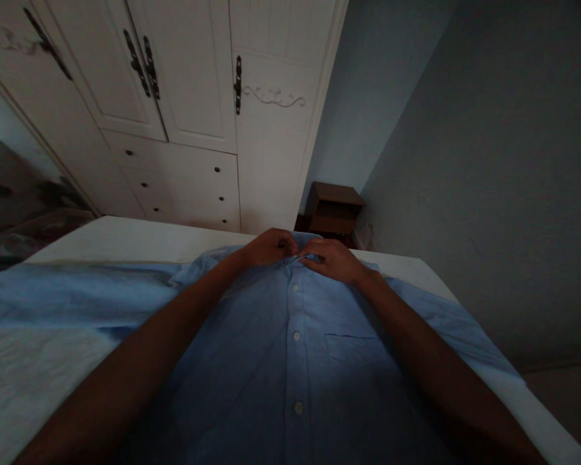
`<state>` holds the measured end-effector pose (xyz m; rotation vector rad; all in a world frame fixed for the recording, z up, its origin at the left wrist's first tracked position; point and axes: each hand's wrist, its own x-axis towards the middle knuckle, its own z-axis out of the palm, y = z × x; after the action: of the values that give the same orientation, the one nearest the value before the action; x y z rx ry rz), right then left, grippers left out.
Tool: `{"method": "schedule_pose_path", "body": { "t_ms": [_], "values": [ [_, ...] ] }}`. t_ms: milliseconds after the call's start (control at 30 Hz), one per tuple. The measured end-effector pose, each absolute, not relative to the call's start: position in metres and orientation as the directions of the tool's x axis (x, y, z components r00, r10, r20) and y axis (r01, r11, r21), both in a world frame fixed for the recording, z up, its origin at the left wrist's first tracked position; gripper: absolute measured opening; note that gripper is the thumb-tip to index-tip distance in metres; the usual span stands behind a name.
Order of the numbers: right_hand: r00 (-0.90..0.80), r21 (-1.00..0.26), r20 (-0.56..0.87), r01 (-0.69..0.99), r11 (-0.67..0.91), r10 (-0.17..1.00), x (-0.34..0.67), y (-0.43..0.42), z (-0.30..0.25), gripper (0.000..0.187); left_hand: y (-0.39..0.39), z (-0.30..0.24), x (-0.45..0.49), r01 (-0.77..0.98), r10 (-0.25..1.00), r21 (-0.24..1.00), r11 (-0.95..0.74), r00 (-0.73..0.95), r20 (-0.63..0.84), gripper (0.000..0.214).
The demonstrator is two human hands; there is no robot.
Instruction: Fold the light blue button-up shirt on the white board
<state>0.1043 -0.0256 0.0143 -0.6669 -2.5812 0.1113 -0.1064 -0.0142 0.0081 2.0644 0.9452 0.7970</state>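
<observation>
A light blue button-up shirt point(252, 349) lies front side up, its sleeves spread to both sides. White buttons run down its middle placket, with a chest pocket point(351, 345) to the right. At the collar end, my left hand point(272, 247) is closed with its fingertips on the top of the placket. My right hand point(330, 258) pinches the fabric just beside it, thumb and fingers meeting near the collar. The fingers partly cover the collar, and whether a button is between them cannot be made out.
The shirt rests on a white table point(140, 234). Behind it stands a white wardrobe point(188, 77) with dark handles and drawers. A small brown cabinet point(336, 200) is by the grey wall point(503, 161). Blurred items lie on the far left.
</observation>
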Motion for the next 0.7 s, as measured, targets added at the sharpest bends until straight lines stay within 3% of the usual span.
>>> {"method": "schedule_pose_path", "body": {
  "t_ms": [233, 467, 600, 700],
  "values": [
    [-0.728, -0.126, 0.508, 0.467, 0.875, 0.461, 0.099, -0.034, 0.002, 0.018, -0.021, 0.000, -0.102, 0.350, 0.880, 0.855, -0.384, 0.419, 0.224, 0.003],
    [-0.672, -0.078, 0.603, 0.485, 0.871, 0.429, 0.097, -0.041, -0.016, 0.017, -0.031, 0.005, -0.118, 0.213, 0.822, 0.933, -0.290, 0.554, 0.129, 0.013],
    [-0.624, -0.151, 0.650, 0.454, 0.878, 0.434, 0.096, -0.044, -0.022, 0.024, -0.037, 0.003, -0.128, 0.202, 0.792, 0.916, -0.346, 0.587, 0.170, 0.030],
    [-0.594, -0.215, 0.673, 0.414, 0.884, 0.441, 0.096, -0.046, -0.024, 0.027, -0.039, -0.002, -0.126, 0.220, 0.812, 0.903, -0.368, 0.549, 0.197, 0.025]
  ]
}}
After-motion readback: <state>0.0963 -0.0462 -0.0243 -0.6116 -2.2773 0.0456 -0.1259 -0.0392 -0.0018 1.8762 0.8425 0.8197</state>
